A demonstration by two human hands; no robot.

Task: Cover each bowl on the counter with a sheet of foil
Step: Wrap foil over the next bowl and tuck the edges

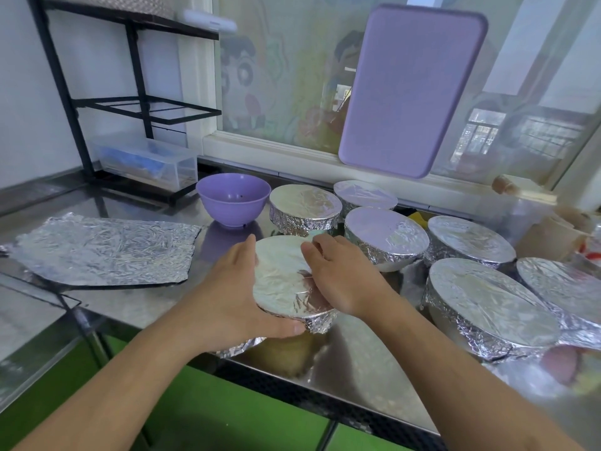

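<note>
A foil-covered bowl [283,281] sits near the front of the steel counter [130,307]. My left hand [227,294] grips its left rim, thumb along the near edge. My right hand [338,278] presses the foil down over its right rim with curled fingers. An uncovered purple bowl [233,198] stands behind it. A loose crinkled foil sheet [107,252] lies flat on the counter to the left. Several foil-covered bowls [387,237] stand to the right and behind.
A purple cutting board [409,89] leans against the window. A black wire rack [107,102] and a clear plastic box [149,164] stand at the back left. Containers crowd the far right corner [536,219]. The counter's front edge runs just below my hands.
</note>
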